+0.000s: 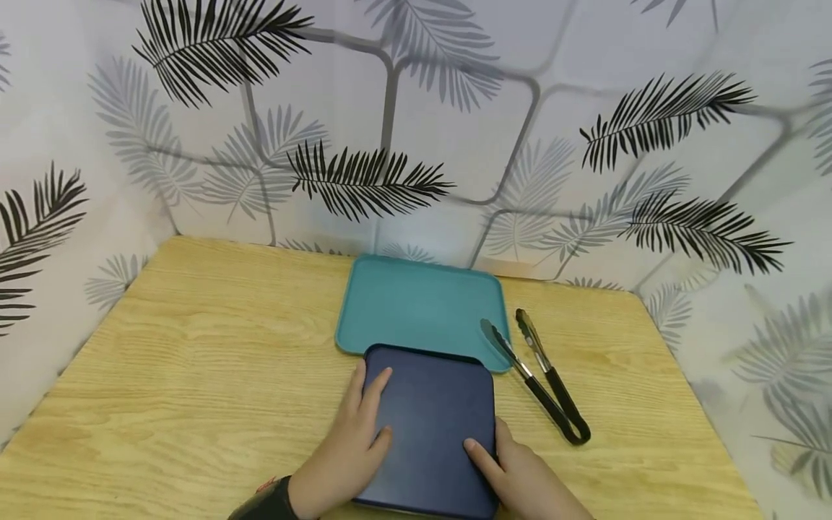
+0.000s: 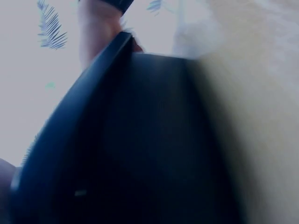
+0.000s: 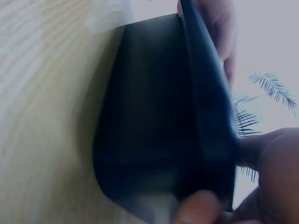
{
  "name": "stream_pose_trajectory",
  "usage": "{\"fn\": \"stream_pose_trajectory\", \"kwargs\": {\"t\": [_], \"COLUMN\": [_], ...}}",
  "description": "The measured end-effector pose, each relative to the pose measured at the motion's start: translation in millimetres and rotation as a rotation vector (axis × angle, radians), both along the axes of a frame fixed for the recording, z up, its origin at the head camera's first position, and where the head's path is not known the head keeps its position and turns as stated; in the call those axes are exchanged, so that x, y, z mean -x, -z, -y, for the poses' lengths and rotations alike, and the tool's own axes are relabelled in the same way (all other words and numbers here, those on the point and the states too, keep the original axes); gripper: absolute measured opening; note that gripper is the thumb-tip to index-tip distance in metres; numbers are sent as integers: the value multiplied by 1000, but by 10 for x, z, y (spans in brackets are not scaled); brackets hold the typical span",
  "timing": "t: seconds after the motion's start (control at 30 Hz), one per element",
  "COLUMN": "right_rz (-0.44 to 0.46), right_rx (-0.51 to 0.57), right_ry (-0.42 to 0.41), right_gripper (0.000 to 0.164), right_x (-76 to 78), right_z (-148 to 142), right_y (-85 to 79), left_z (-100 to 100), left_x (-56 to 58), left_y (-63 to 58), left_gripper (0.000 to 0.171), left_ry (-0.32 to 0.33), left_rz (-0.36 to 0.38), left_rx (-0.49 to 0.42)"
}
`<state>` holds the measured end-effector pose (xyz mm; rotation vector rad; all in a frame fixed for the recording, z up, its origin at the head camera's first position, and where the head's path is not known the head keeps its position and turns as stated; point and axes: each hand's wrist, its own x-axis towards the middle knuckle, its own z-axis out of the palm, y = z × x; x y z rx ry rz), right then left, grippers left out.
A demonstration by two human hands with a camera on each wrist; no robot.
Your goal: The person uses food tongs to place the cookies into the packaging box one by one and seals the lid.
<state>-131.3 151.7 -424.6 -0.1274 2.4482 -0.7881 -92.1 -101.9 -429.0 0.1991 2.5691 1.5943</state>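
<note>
On the wooden table, close in front of me, stands a dark blue rectangular box (image 1: 429, 426) with a flat top. My left hand (image 1: 344, 440) rests at its left side, thumb and index finger stretched onto the top. At the right edge, my right hand (image 1: 526, 473) grips the box, its thumb on top. The right wrist view shows the thick upper rim (image 3: 210, 88) with a fingertip (image 3: 198, 207) against the near corner. In the left wrist view the box's dark side (image 2: 159, 130) is blurred, and most of the left hand is hidden.
A teal tray (image 1: 416, 303) lies flat behind the box. Black-handled metal tongs (image 1: 552, 393) lie spread to the right, one tip over the tray's edge. The wooden table (image 1: 195, 375) ends at a leaf-patterned cloth (image 1: 442, 130) at the back and sides.
</note>
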Motion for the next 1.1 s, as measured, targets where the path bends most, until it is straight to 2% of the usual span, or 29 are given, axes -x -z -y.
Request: {"fn": "stream_pose_trajectory", "kwargs": {"t": [0.07,0.2,0.4,0.53,0.67,0.8,0.93,1.1], "right_rz": [48,71,16,-58,-97,-123,-73,6], "right_rx": [48,118,174,178,196,212,275,382], "right_ry": [-38,-109,-102,-171,-220,-228,-208,-179], "right_gripper": [93,91,98,96,98,102,97,92], "right_x": [8,46,132,193,244,324,475,645], "right_z": [-24,-32,-36,-69,-107,-137,-114,-66], "right_y": [-7,-36,-37,-15,8,1,4,32], "left_z": [88,284,476,543,576,610,647,658], "left_x": [64,214,379,451,532,642,733,794], "left_y": [-39,-63,33,133,227,274,296,306], "left_gripper": [72,85,102,104,88,75,76,75], "left_ry": [8,8,38,44,31,30,67,109], "left_rz": [31,94,240,291,283,246,229,288], "left_rx": [27,19,-51,-113,-171,-150,-105,-178]}}
